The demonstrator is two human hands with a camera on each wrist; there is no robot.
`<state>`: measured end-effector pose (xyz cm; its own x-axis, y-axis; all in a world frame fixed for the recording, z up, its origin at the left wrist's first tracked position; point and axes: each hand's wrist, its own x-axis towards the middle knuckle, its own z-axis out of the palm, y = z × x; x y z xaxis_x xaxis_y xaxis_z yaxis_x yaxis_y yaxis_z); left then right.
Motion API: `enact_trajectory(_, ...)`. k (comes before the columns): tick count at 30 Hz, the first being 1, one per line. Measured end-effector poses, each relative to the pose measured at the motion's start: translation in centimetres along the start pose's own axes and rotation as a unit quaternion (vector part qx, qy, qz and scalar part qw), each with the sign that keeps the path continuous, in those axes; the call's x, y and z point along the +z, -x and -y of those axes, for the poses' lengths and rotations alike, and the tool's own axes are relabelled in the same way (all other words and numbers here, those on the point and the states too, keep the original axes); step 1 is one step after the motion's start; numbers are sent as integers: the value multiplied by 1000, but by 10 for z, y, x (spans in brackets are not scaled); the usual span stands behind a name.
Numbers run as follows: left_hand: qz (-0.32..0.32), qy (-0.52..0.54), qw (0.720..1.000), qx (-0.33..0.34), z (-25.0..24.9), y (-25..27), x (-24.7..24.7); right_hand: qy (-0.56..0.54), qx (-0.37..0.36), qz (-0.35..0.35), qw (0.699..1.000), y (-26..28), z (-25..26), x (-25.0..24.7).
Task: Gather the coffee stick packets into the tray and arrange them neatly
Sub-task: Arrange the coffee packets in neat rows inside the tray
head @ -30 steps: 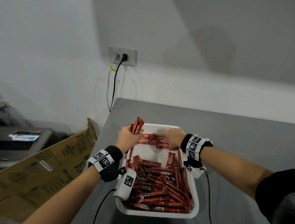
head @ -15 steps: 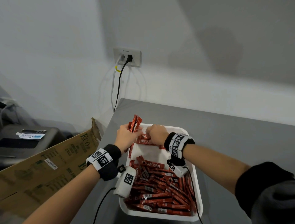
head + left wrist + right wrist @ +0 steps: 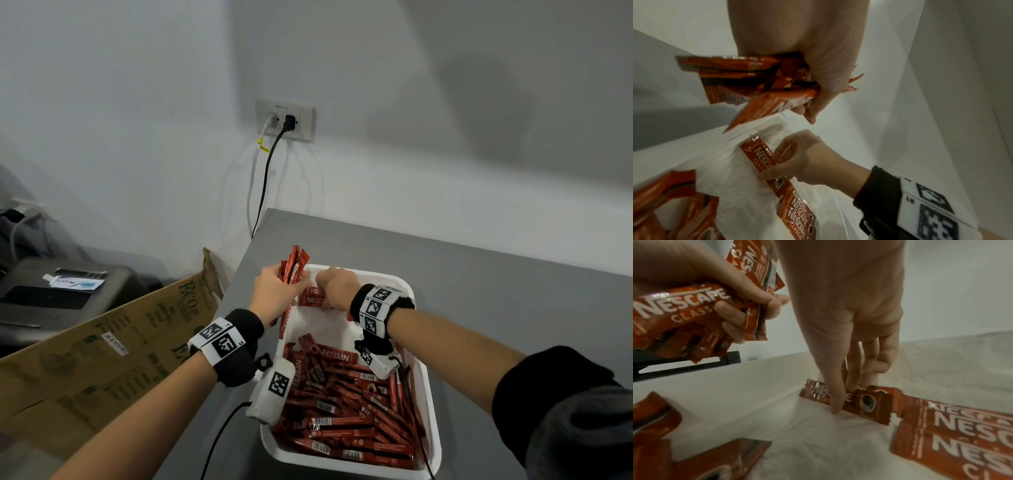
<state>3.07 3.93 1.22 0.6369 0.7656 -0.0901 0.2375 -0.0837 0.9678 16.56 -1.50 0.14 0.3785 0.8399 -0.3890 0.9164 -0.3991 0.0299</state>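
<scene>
Laying packets in a row at the tray's (image 3: 420, 329) far end.
My left hand (image 3: 274, 294) grips a bundle (image 3: 294, 263); my right hand (image 3: 337, 287) pinches, I think, one packet (image 3: 846, 398) flat; next needs it squared beside its neighbours.

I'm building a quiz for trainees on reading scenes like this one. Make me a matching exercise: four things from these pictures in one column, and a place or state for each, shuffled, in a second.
Things:
1. left hand
2. right hand
3. white tray
4. black plug

Places or states:
A. in the wall socket
B. grips a bundle of coffee stick packets
C. on the grey table, holding a loose heap of packets at its near end
D. pinches one packet lying at the tray's far end

Pairs: 1-B, 2-D, 3-C, 4-A
</scene>
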Motion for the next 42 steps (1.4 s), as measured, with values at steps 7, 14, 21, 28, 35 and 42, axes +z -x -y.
enact_trajectory(7,-1,1,1000,0,0,1,0,-48,17,-9,999,-8,0,4)
enact_trajectory(14,3,-1,1000,-3,-2,2,2,-29,11,-12,999,-8,-4,4)
enact_trajectory(21,7,-5,1000,-2,-4,1,4,-5,-3,-20,1000,-3,-12,7)
enact_trajectory(28,20,-16,999,-21,-6,1,3,-312,-35,-168,934,17,-40,-32)
enact_trajectory(35,102,-63,993,-8,-22,1,30,-460,-128,-154,865,59,-34,-27)
enact_trajectory(42,101,83,990,-47,-18,5,21,-580,-25,-265,770,77,-56,-4)
